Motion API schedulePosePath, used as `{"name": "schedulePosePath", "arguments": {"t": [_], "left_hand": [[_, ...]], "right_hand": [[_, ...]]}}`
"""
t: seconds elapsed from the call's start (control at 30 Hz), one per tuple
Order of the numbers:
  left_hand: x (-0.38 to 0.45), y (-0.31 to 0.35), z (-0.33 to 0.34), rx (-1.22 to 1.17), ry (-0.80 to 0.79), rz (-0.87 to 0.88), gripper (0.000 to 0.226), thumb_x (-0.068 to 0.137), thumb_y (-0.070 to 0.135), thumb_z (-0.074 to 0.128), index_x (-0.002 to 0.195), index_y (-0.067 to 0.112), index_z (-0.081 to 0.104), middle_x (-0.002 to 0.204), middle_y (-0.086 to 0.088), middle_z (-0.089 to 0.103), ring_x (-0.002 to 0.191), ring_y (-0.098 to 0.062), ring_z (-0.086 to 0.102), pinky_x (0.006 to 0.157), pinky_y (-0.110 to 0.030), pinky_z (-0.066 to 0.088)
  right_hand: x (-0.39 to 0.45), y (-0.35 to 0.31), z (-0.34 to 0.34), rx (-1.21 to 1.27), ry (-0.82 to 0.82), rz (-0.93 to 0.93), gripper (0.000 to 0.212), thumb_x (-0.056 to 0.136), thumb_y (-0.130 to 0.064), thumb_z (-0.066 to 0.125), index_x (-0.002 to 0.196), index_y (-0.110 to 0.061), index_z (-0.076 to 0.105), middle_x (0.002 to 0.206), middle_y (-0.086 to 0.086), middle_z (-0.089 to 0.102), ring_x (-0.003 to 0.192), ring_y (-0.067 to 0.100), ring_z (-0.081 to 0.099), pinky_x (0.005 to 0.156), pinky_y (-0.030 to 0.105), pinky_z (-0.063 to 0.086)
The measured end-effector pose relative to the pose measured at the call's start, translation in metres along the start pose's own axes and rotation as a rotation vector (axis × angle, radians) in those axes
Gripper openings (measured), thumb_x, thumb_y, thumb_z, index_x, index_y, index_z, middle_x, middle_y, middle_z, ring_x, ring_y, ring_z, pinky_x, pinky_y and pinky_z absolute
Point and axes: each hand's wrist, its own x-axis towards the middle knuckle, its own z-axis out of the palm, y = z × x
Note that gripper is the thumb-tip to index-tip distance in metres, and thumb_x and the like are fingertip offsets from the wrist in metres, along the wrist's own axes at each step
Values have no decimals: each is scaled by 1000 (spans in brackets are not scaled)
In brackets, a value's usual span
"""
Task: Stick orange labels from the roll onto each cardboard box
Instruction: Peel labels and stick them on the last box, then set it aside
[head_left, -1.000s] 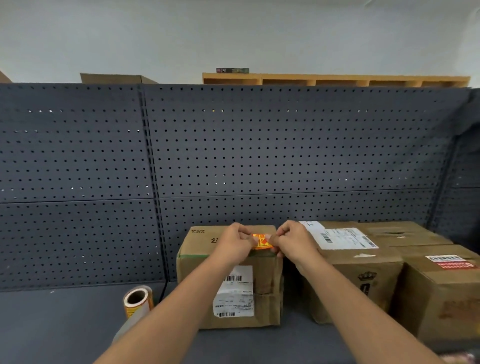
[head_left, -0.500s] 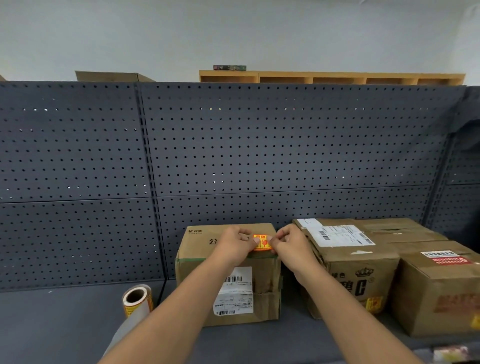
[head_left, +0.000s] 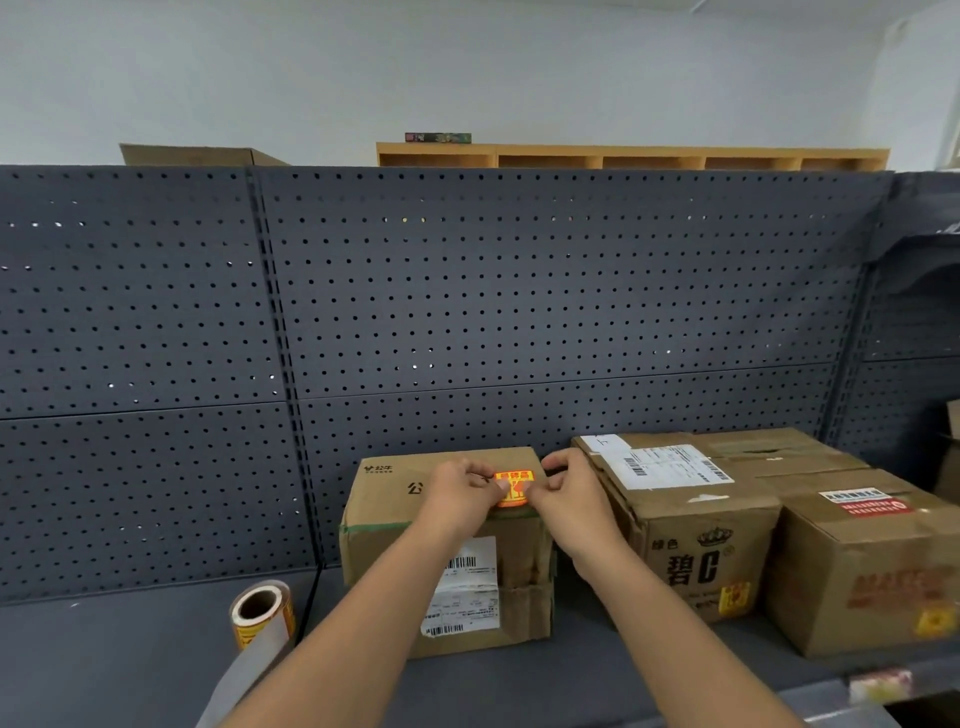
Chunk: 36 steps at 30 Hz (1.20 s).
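Note:
An orange label (head_left: 514, 484) lies on the top of the left cardboard box (head_left: 395, 499), near its front right corner. My left hand (head_left: 460, 491) and my right hand (head_left: 563, 488) sit on either side of it, fingertips pinching and pressing its lower edge. The label roll (head_left: 260, 616) stands on the shelf to the left, its backing strip trailing toward me. Two more cardboard boxes stand to the right: the middle box (head_left: 691, 525) and the right box (head_left: 862, 561), each with a small orange label low on its front face.
A dark grey pegboard wall (head_left: 467, 312) rises right behind the boxes. The grey shelf surface (head_left: 130, 660) runs left of the roll. A wooden cubby unit (head_left: 623, 156) shows above the pegboard. Another shelf bay stands at the far right.
The label has gone from held edge-on between my fingers to lying flat on the box top. Both hands have dropped slightly onto it. The camera tilted a little.

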Motion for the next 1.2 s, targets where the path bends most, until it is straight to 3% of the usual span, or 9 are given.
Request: {"name": "schedulePosePath", "arguments": {"t": [0.13,0.27,0.53,0.6,0.7,0.9,1.07,1.2], "left_hand": [[-1,-2,1,44,40,36,23,93,26,77,111,19,65,101,-4,72,95,-17,67,71,-27,50],[-2,-5,4,138,85,81,20,93,32,76,108,23,65,96,1,72,89,-13,68,81,-37,59],[-5,-7,6,212,140,145,21,93,31,76,108,23,65,83,5,67,81,-9,65,70,-30,55],[-5,-7,8,223,136,142,20,93,30,74,109,23,65,79,6,68,80,-11,66,73,-33,57],[-5,-8,12,279,157,162,20,91,30,72,109,23,67,77,8,68,83,-14,68,80,-41,60],[-6,-10,16,347,187,190,17,89,37,69,103,34,61,82,13,68,92,-19,66,83,-43,58],[-6,-11,16,351,187,207,19,86,36,71,103,31,62,77,12,67,94,-22,66,84,-45,57],[-3,-13,17,451,203,218,24,89,42,67,110,30,64,92,4,71,106,-26,59,91,-42,51]], "right_hand": [[-3,-1,4,-146,8,-86,32,97,-17,69,122,-23,49,94,0,64,86,9,63,65,21,43],[-2,-1,3,-207,15,-103,31,99,-17,68,122,-21,48,94,-2,63,85,6,61,64,19,42],[6,0,2,-243,20,-68,27,97,-18,70,115,-20,50,100,4,67,86,11,62,61,22,41],[7,1,2,-257,31,-69,25,96,-19,71,112,-20,51,97,5,68,82,12,61,60,23,40],[8,2,2,-289,48,-80,22,96,-18,70,108,-19,51,93,5,67,76,12,59,57,24,38],[6,-2,2,-325,53,-85,23,94,-16,71,104,-17,50,91,3,63,75,11,56,57,23,37],[6,-12,1,-397,19,-67,29,91,-14,73,107,-11,50,97,2,57,77,14,51,54,22,33],[5,-20,3,-479,8,-62,32,94,-11,71,117,-11,50,103,4,54,85,18,54,52,19,31]]}}
